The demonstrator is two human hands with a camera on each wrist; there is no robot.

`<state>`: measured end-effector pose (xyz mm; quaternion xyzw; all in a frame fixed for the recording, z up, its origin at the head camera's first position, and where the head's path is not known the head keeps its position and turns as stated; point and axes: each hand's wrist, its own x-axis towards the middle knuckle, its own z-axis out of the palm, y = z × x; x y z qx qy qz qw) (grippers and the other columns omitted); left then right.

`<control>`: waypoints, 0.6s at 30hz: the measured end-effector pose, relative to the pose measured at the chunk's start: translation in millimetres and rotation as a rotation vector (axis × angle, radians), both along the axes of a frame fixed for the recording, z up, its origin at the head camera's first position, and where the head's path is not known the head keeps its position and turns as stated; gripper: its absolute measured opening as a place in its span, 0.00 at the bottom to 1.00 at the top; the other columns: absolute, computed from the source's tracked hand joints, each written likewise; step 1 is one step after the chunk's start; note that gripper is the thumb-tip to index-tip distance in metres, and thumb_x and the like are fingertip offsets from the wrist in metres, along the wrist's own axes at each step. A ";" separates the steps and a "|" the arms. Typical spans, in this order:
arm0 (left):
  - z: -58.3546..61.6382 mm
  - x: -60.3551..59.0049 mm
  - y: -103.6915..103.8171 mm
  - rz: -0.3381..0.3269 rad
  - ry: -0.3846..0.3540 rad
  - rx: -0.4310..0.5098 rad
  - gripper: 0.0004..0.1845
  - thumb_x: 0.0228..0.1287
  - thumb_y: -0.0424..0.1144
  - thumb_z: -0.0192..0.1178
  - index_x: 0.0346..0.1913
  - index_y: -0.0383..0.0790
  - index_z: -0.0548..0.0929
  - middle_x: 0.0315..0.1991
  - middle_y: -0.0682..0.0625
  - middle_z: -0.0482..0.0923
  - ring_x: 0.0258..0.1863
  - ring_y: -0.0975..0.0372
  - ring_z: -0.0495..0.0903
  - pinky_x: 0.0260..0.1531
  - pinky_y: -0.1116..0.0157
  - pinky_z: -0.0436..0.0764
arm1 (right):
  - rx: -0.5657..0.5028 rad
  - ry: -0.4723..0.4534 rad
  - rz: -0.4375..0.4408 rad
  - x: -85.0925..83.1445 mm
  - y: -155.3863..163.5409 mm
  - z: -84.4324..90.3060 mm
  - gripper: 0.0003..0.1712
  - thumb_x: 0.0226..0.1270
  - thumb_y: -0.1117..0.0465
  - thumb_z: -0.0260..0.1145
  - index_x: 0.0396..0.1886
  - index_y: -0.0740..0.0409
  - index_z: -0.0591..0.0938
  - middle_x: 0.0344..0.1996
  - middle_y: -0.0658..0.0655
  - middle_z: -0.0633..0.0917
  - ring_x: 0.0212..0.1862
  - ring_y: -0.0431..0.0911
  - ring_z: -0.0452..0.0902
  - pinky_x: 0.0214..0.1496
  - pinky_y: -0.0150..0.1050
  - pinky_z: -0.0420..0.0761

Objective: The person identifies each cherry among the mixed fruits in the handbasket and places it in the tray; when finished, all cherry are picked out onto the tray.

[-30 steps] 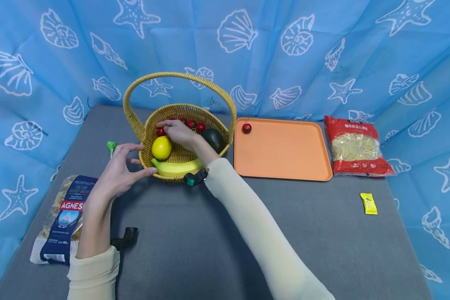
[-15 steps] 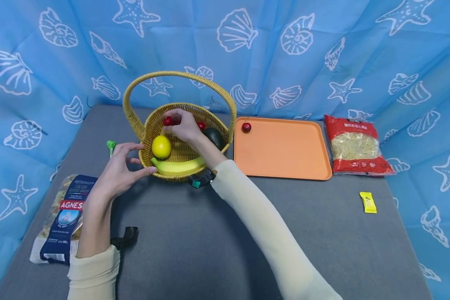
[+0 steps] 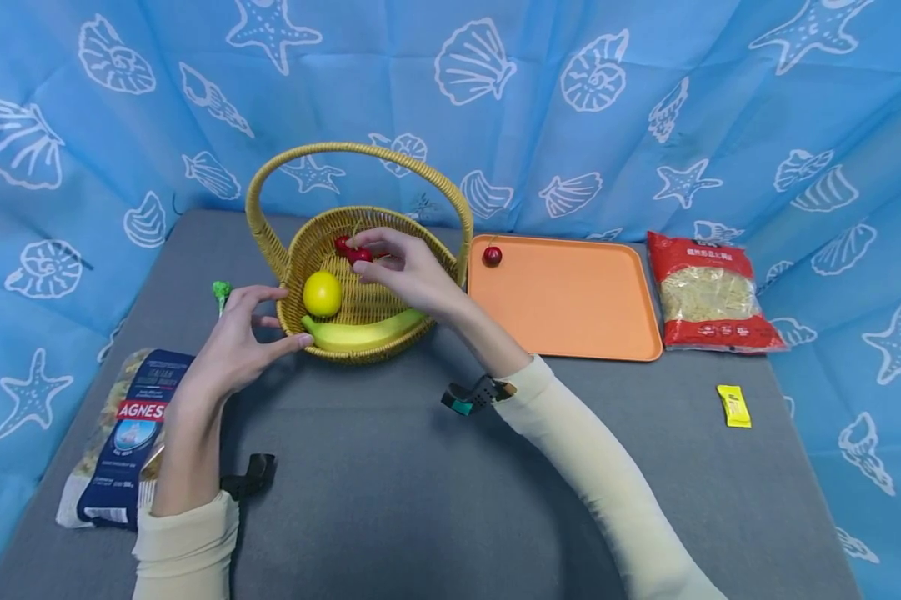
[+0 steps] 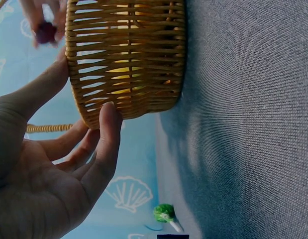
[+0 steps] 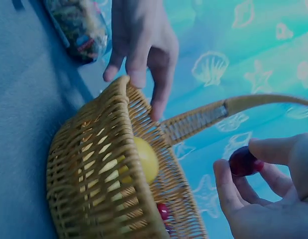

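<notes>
One dark red cherry (image 3: 360, 256): pinched between the thumb and fingertips of the right hand (image 3: 416, 271), the grip parted no wider than the fruit. Half a second earlier it had been held nearer the basket's 11 o'clock; it had since been drawn toward 3 o'clock, and in the right wrist view it was seen apart from the wicker. By this, the picking-up was judged finished and the carrying begun, with no release yet made.

One wicker basket (image 3: 356, 298): steadied at 8 o'clock by the left hand (image 3: 236, 342), its thumb and fingers spread wide and bent against the rim and wall. Contents noted: a second cherry (image 3: 342, 243) at 11 o'clock, a lemon (image 3: 322, 293) at 9, a banana (image 3: 363, 333) at 6. The part at 3 o'clock was hidden by the right hand.

One orange tray (image 3: 570, 308): placed at the basket's 3 o'clock, a single cherry (image 3: 493, 256) lying at its own 10 o'clock.

Obstruction: the arched handle (image 3: 356, 148), whose 3 o'clock leg was stood between held cherry and tray.

Surroundings: a blue-labelled pasta bag (image 3: 120, 442) at 8 o'clock; a red noodle bag (image 3: 713, 292) beyond the tray.
</notes>
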<state>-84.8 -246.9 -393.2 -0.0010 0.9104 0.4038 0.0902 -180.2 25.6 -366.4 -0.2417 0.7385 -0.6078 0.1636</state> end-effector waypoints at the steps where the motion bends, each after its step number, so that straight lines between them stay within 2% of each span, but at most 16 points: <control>1: 0.1 0.1 -0.1 0.000 0.000 -0.001 0.44 0.71 0.52 0.74 0.81 0.37 0.65 0.81 0.33 0.56 0.68 0.37 0.75 0.62 0.38 0.83 | 0.000 0.010 0.008 4.5 6.6 2.7 0.21 0.81 0.61 0.67 0.69 0.59 0.81 0.67 0.60 0.83 0.64 0.56 0.85 0.69 0.44 0.86; 4: -0.1 0.1 -0.4 -0.004 0.002 0.004 0.44 0.71 0.51 0.74 0.81 0.36 0.65 0.81 0.32 0.56 0.67 0.37 0.75 0.61 0.39 0.83 | -0.011 0.038 0.029 18.1 27.2 8.8 0.20 0.81 0.63 0.67 0.68 0.60 0.81 0.68 0.60 0.83 0.62 0.53 0.85 0.66 0.39 0.86; 8: -0.7 0.3 -0.8 -0.007 0.003 0.001 0.44 0.71 0.50 0.74 0.81 0.36 0.65 0.81 0.32 0.56 0.67 0.38 0.76 0.60 0.41 0.83 | -0.062 0.064 0.059 36.6 53.5 15.2 0.19 0.81 0.67 0.65 0.67 0.64 0.81 0.65 0.62 0.83 0.55 0.55 0.89 0.62 0.40 0.89; 11: -0.9 0.5 -1.0 -0.008 0.002 0.001 0.44 0.71 0.50 0.75 0.81 0.36 0.65 0.81 0.32 0.56 0.67 0.38 0.76 0.60 0.42 0.82 | -0.107 0.090 0.058 47.8 72.5 18.2 0.19 0.80 0.71 0.64 0.66 0.68 0.78 0.63 0.65 0.81 0.51 0.53 0.91 0.61 0.42 0.91; 14: -1.3 0.1 -0.9 -0.011 0.004 0.005 0.45 0.71 0.50 0.75 0.81 0.36 0.65 0.81 0.32 0.56 0.67 0.37 0.76 0.60 0.41 0.82 | -0.172 0.086 0.055 53.0 91.3 19.1 0.19 0.79 0.74 0.62 0.65 0.71 0.74 0.61 0.65 0.79 0.49 0.49 0.92 0.59 0.45 0.92; 18: -1.4 -0.3 0.0 -0.014 0.005 0.004 0.45 0.71 0.50 0.75 0.81 0.35 0.65 0.81 0.31 0.55 0.67 0.37 0.76 0.60 0.41 0.83 | -0.250 0.084 0.049 50.0 116.3 16.9 0.14 0.82 0.73 0.59 0.62 0.73 0.73 0.57 0.62 0.80 0.49 0.47 0.92 0.56 0.47 0.93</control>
